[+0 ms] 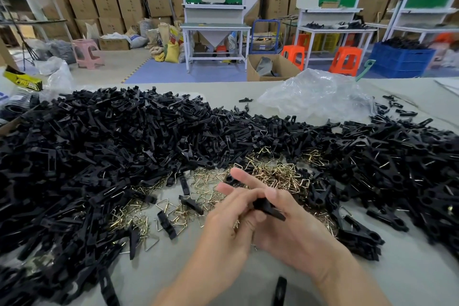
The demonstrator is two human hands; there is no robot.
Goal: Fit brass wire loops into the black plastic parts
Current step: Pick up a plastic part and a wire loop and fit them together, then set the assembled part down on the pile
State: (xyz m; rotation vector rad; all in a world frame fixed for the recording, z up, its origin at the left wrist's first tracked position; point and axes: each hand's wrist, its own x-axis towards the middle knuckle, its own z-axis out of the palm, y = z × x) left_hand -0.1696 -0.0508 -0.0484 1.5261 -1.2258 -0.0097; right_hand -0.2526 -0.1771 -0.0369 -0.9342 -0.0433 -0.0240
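A black plastic part (pixel 269 208) is held between both hands above the table. My right hand (pixel 293 228) grips it with thumb and curled fingers. My left hand (pixel 228 216) meets it from the left, thumb at the part, two fingers stretched out straight. A few brass wire loops (pixel 237 225) show under my left palm. A loose heap of brass wire loops (pixel 273 176) lies just beyond my hands. A large pile of black plastic parts (pixel 111 146) covers the table's left and middle.
More black parts with loops fitted are heaped at the right (pixel 397 169). A crumpled clear plastic bag (pixel 315 97) lies at the back right of the grey table (pixel 409 268). A single black part (pixel 279 290) lies near the front edge.
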